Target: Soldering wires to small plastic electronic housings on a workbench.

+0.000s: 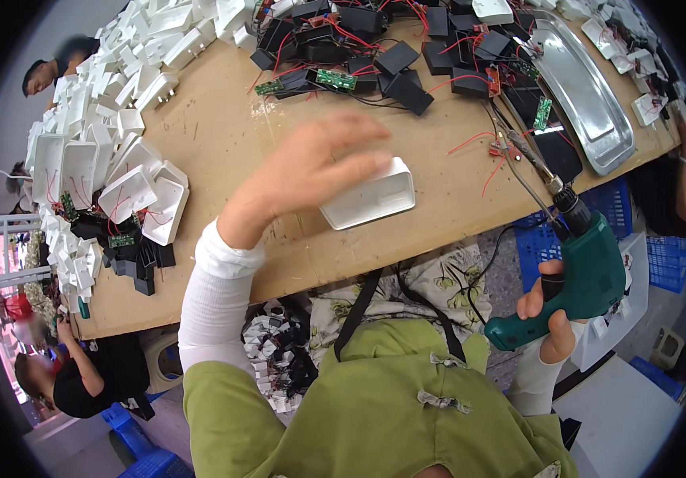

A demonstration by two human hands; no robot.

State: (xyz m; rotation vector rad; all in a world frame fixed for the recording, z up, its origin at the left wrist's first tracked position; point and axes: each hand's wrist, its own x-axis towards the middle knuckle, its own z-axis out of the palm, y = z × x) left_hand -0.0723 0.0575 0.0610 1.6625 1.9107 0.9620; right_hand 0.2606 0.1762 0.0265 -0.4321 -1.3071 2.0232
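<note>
The white plastic casing (pixel 368 196) lies near the middle of the brown surface (pixel 223 143); the left hand (pixel 319 163) rests spread on the casing's left end, while right of the casing the right hand (pixel 554 315) grips a green electric screwdriver (pixel 582 271), its bit pointing up toward the surface

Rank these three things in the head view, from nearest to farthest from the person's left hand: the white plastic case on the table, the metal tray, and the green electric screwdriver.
1. White plastic case: under the fingertips of the left hand, at the table's middle.
2. Green electric screwdriver: lower right, beyond the table edge, gripped by the right hand.
3. Metal tray: upper right of the table.
</note>
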